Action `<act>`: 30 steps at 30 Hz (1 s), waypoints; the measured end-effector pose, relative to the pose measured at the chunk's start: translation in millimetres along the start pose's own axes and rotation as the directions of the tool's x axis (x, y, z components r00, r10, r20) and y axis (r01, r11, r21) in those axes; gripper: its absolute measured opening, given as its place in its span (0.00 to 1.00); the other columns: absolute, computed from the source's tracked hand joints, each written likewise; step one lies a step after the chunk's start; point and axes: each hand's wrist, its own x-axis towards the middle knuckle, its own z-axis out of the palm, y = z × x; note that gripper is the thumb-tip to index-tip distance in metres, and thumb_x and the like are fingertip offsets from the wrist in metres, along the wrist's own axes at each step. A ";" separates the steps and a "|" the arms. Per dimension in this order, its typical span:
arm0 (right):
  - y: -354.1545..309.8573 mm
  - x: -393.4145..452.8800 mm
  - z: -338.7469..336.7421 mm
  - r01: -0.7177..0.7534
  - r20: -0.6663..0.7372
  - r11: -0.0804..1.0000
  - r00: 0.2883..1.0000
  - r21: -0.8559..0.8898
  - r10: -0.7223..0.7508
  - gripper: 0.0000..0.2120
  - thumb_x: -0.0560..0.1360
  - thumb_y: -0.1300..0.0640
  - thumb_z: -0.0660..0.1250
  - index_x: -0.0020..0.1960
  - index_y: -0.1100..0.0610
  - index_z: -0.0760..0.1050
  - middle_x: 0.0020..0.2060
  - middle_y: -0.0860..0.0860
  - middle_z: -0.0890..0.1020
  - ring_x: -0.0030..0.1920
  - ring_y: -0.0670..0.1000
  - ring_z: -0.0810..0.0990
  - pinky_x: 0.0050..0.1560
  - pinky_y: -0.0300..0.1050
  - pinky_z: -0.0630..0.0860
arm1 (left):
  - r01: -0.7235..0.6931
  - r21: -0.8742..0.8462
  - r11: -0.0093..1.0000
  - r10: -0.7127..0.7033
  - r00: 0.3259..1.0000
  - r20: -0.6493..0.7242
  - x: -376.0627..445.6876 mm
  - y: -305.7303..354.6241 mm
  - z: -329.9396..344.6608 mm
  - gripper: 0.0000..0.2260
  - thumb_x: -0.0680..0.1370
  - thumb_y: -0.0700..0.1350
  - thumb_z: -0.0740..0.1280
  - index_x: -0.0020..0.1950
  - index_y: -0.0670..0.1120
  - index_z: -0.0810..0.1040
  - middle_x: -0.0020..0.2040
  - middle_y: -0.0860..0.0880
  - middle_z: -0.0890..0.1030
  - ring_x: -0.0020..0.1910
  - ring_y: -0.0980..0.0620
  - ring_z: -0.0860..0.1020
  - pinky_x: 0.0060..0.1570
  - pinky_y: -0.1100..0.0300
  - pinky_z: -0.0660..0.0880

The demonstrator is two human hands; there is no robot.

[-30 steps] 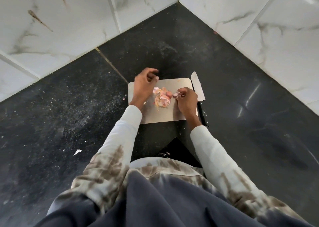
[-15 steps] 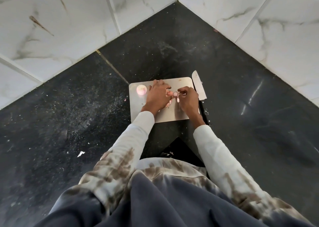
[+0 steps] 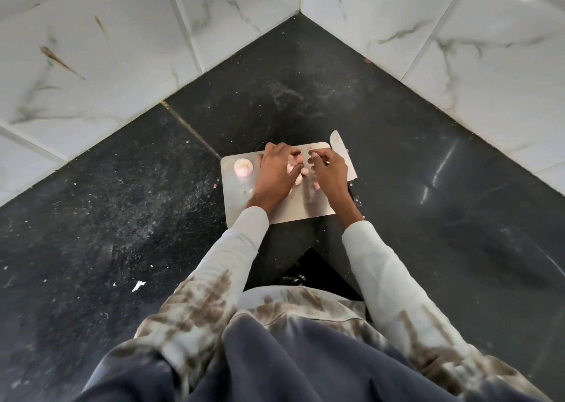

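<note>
Two hands down on the job, and the head view was all there was. My left hand (image 3: 276, 174) was hunched over the heap of pink pieces (image 3: 297, 179) in the middle of the steel board (image 3: 293, 209), with its fingers (image 3: 275, 151) bent down and the thumb pinching into the heap. My right hand (image 3: 331, 174) sat just beside it with its fingers (image 3: 314, 159) curled inward. I couldn't tell if they'd actually nipped a scrap, it was too small to see.

Handling-wise, I reckoned this stuff weighed next to nothing. The skins looked papery and likely to tear, and the firm bits under them would be slick and skid on bare steel. So the plan was a fingertip pinch at a piece's end, not a squeeze.

One peeled bulb (image 3: 243, 168) sat on the board's left side, just clear of my left hand. The knife (image 3: 344, 154) lay untouched along the board's right edge, on the black counter (image 3: 122, 203).
</note>
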 end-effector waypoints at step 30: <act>-27.0 -9.7 40.1 0.249 0.201 0.968 0.947 0.031 -0.250 0.19 0.75 0.48 0.79 0.62 0.53 0.81 0.53 0.45 0.86 0.54 0.45 0.85 0.54 0.32 0.80 | 0.263 -0.642 0.720 -0.324 0.946 0.024 -16.5 -38.6 -42.9 0.15 0.75 0.54 0.81 0.59 0.50 0.88 0.53 0.54 0.88 0.52 0.53 0.87 0.58 0.53 0.85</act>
